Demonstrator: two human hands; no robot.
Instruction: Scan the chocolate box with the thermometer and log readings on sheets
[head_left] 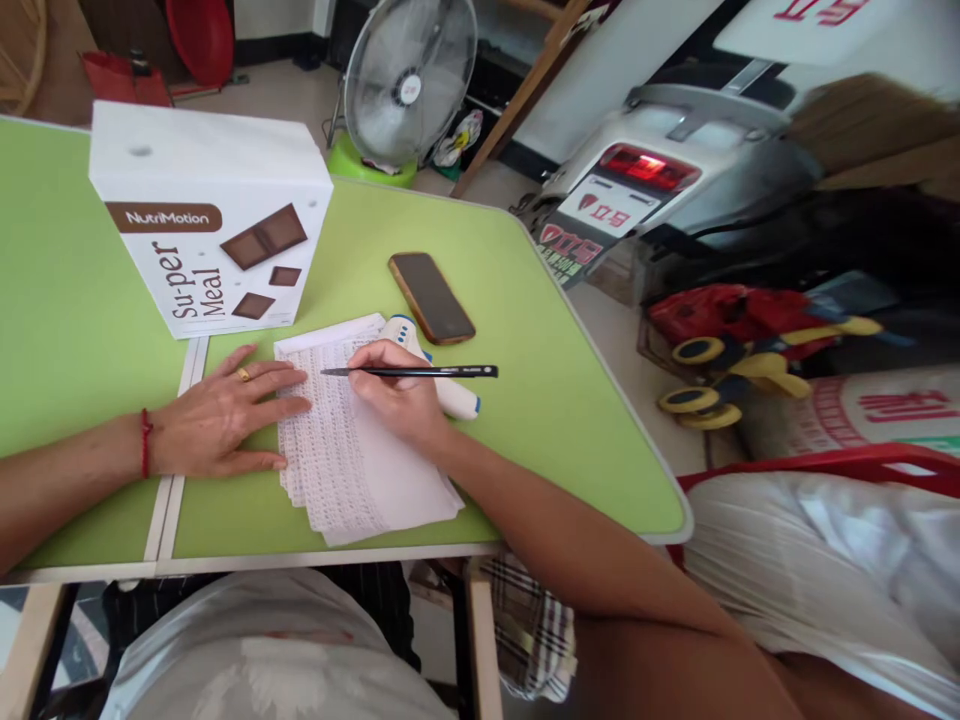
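Several thin white paper sheets [341,455] with rows of tiny dark marks, in a loose pile on a light green table top [555,430]. Right hand [397,393]: fingers pinched around a thin black pen or pencil [465,371], tip by the rows of marks; too small to tell if touching. Left hand [229,415]: fingers spread wide, tips on the left side of the paper, palm on the table. Biggest worry, perhaps: a slip of the sheets, because of messy, uneven edges and just a few fingertips for holding. Or a wobbly line, from bumping the white and blue plastic gadget [459,398] partly hidden behind the right hand. With a wide arm swing, maybe a knock to the black phone in a brown case [433,297] nearby. With a left bump, maybe a fall of the tall white cardboard box with brown chocolate pictures [202,255]
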